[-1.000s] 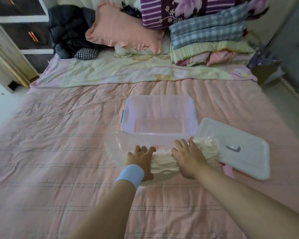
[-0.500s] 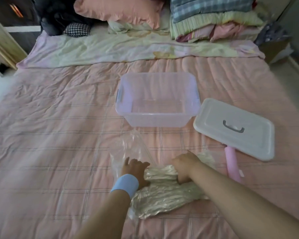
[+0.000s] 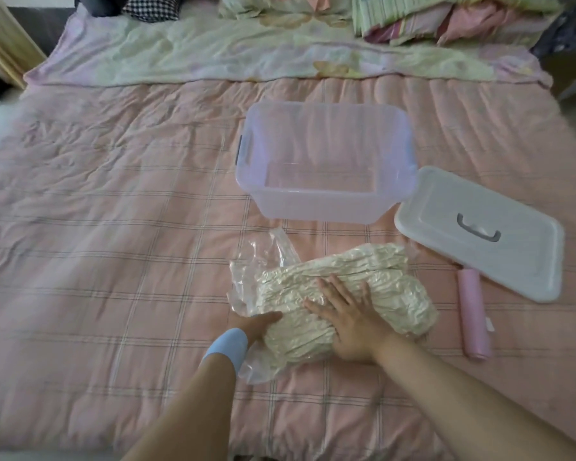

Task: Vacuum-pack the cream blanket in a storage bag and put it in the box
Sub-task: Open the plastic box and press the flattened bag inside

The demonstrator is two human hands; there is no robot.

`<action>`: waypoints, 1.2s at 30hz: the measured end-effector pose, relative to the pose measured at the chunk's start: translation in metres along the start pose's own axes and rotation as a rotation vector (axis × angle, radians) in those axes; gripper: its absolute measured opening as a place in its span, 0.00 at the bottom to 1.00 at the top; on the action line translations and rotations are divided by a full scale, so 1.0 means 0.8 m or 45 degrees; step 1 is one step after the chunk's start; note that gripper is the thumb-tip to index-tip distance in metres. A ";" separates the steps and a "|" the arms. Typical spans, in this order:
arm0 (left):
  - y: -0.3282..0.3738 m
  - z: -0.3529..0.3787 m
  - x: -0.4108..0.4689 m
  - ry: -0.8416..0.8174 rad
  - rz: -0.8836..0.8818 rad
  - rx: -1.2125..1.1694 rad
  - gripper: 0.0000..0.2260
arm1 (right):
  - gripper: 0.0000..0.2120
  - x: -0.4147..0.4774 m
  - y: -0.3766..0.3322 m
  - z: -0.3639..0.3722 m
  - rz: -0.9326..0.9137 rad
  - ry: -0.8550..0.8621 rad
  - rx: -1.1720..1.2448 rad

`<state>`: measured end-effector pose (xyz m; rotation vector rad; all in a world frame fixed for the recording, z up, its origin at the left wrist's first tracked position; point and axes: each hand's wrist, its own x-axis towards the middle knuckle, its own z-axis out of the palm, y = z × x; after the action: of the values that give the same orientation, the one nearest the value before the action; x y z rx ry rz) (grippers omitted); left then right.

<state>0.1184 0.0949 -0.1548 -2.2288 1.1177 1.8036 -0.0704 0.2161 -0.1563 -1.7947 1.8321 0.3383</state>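
Observation:
The cream blanket (image 3: 379,284) is squeezed flat and wrinkled inside a clear storage bag (image 3: 263,257), lying on the bed in front of the box. The bag's empty end sticks up at the left. My left hand (image 3: 258,324), with a blue wristband, grips the pack's left edge, fingers tucked under it and thumb on top. My right hand (image 3: 346,314) lies flat on the pack with fingers spread. The clear plastic box (image 3: 316,207) stands empty just beyond the pack.
The box's white lid (image 3: 519,261) with a grey handle lies to the right of the box. A pink cylinder (image 3: 474,314) lies beside the pack, under the lid's near edge. Folded bedding and pillows (image 3: 413,18) are piled at the bed's far end.
The pack has come back from the box's front edge toward me and now lies flat on the bed. My right hand has opened flat on top of it.

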 end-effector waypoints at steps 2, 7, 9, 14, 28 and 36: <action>0.003 0.001 0.005 -0.056 0.037 -0.101 0.47 | 0.48 -0.009 0.005 0.004 -0.084 -0.013 -0.124; 0.021 0.003 -0.007 -0.073 0.116 -0.003 0.51 | 0.51 -0.012 0.019 0.017 0.067 0.109 -0.055; 0.025 0.006 -0.011 -0.140 0.145 0.024 0.53 | 0.49 -0.009 0.027 0.008 0.108 0.134 -0.003; 0.022 0.011 -0.016 -0.151 0.219 0.041 0.49 | 0.54 -0.035 0.054 0.008 0.238 0.152 -0.112; 0.138 -0.046 -0.192 -0.084 0.487 0.358 0.36 | 0.53 -0.156 0.043 -0.138 0.333 0.372 -0.060; 0.277 -0.089 -0.327 -0.050 0.645 0.520 0.34 | 0.45 -0.213 0.070 -0.308 0.263 0.592 -0.151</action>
<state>0.0392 0.0265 0.1790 -1.7736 1.9671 1.5473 -0.1829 0.2315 0.1263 -1.8817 2.3720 0.1093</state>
